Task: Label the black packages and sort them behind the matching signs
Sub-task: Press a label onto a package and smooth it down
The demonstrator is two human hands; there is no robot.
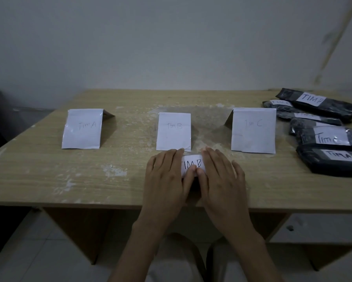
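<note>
- Dim, flat, bluish-grey light; its source is unseen.
- Wide-angle distortion bows the pale wood-grain bench [49,180] at 3 and 9 o'clock.
- Faint glare on the shiny black plastic packages [333,110] at 3 o'clock.

Both hands low centre, palms down, side by side.

Left hand [167,180]: fingers [160,161] straight, close together, pointing away from body; thumb angled inward.

Right hand [221,180]: same pose, mirrored; little finger splayed slightly outward.

Thumb tips touching at midline between hands. Both hands flat, pressing down, knuckles level.

Wrists just off near edge of surface [49,169], on body side.

Forearms bare, rising from bottom of frame, converging slightly toward hands.
</note>
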